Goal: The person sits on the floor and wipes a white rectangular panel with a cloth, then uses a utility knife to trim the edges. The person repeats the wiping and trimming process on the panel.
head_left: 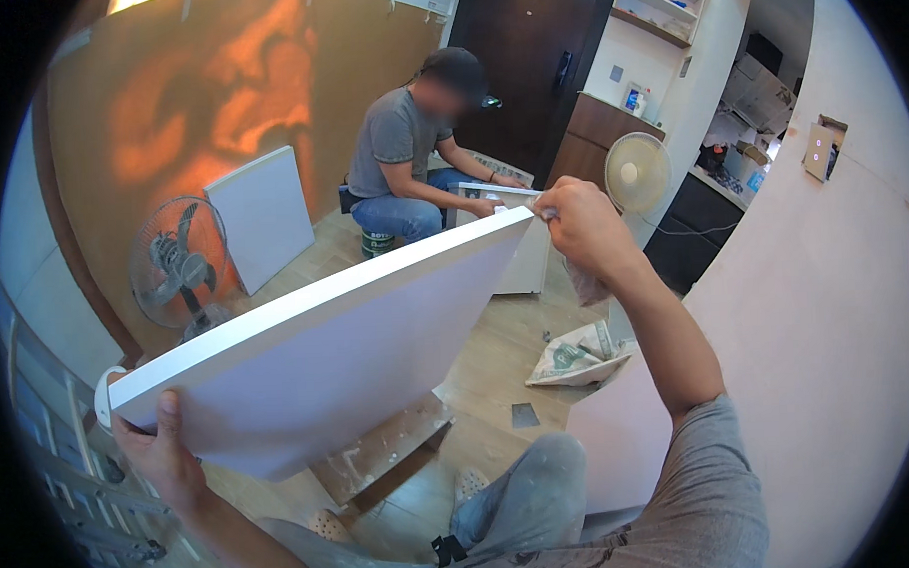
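A white flat panel (327, 349) with a thick white edge stands tilted in front of me, its right end higher and farther off. My left hand (165, 449) grips its near left corner, the thumb on the face. Beside those fingers is a white ring-shaped thing (104, 398), partly hidden by the panel. At the far right corner my right hand (585, 224) is closed with a crumpled pale rag (587, 284) hanging below it; a bit of it shows at the fingertips by the panel edge. A worn wooden box (390, 446) stands under the panel.
A co-worker (400, 146) sits on a green bucket (377, 244), hands on another white panel piece (522, 267). Fans (178, 259) stand left and right. A white board (262, 216) leans on the brown wall. A metal ladder (81, 477) is at left, a crumpled sack (577, 358) at right.
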A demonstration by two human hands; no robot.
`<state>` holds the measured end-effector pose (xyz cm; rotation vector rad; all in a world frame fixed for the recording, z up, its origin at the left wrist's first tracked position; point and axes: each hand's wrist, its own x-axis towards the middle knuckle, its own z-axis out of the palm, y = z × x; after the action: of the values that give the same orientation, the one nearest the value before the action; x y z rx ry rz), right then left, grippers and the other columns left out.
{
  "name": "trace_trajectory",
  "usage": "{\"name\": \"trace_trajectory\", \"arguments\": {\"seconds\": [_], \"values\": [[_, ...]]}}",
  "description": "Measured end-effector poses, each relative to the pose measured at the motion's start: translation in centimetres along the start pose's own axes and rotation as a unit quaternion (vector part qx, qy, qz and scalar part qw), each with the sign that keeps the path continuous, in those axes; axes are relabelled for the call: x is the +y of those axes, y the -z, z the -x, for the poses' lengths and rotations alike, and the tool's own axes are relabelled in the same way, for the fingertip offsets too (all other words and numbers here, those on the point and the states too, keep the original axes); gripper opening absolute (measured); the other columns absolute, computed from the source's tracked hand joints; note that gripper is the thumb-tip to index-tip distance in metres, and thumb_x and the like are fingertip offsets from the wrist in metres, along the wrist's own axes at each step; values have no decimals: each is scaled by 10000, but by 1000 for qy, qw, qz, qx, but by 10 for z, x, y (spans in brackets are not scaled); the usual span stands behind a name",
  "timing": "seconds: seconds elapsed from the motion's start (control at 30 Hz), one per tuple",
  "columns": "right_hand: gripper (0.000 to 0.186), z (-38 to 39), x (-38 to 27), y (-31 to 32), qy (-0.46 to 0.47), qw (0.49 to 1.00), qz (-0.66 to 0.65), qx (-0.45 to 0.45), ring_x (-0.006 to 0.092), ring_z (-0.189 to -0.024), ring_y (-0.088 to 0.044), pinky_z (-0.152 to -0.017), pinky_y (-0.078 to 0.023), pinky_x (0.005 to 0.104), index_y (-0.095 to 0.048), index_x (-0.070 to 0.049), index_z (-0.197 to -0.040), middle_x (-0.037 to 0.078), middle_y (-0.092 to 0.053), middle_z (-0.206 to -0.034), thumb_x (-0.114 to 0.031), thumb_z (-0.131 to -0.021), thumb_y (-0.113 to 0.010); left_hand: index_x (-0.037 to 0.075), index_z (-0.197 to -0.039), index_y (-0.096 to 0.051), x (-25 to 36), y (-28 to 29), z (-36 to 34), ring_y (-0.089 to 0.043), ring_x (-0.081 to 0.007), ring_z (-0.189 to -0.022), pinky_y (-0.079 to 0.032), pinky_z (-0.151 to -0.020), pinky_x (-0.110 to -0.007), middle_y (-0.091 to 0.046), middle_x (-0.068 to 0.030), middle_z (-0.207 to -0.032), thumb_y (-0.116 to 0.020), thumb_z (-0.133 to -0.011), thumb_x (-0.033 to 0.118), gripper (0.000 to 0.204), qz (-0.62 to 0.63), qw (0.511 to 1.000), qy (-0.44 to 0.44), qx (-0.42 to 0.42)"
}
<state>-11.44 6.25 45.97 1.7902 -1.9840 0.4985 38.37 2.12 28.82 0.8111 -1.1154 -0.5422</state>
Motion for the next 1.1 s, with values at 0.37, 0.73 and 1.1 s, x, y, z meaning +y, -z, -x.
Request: {"name": "trace_trajectory", "arguments": {"seconds": [0.37,0.73,1.1], "values": [[264,10,-29,16,21,996,-85,9,372,-900,-697,-840,-544,421,-748,28,-1084,231,-692,-995,-36,-851,-640,29,-1313,-554,14,-9,3,-563,-204,-1128,-422,-1030,-357,-613,-88,-1159,-847,-863,348,624,-64,998,-25,-7],[304,5,-10,37,-23,991,-131,-19,359,-884,-718,-856,-563,418,-778,-1,-1079,231,-703,-1024,-16,-814,-630,-11,-1337,-535,10,-10,4,-571,-216,-1123,-423,-1022,-354,-614,-99,-1168,-859,-846,410,723,-56,997,-26,38],[307,5,-31,34,34,994,-80,-65,356,-926,-710,-885,-573,409,-779,-23,-1083,225,-695,-1053,-12,-825,-613,-18,-1343,-531,4,-6,1,-576,-213,-1114,-439,-1003,-357,-620,-106,-1160,-869,-838,399,737,-54,997,-29,44]]}}
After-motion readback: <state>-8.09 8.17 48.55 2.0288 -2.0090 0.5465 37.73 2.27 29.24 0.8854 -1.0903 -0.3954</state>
